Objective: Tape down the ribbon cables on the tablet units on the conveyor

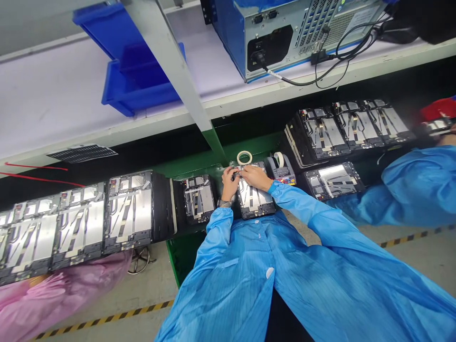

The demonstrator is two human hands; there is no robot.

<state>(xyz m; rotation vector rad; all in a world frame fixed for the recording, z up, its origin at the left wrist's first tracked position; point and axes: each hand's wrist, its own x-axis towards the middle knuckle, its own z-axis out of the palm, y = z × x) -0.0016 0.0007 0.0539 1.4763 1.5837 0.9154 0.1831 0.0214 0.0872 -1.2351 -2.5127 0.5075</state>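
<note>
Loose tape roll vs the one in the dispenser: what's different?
The loose roll lies flat on the green belt; the dispenser roll stands upright on edge. The loose roll sits bare, while the dispenser roll is seated in a grey tape dispenser. Both are pale rolls with open cores.

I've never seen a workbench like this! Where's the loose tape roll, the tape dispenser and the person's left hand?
Loose tape roll point(244, 163), head view, front of its rim.
Tape dispenser point(283, 177), head view, its body's front.
Left hand point(230, 184), head view, back of the hand.
</note>
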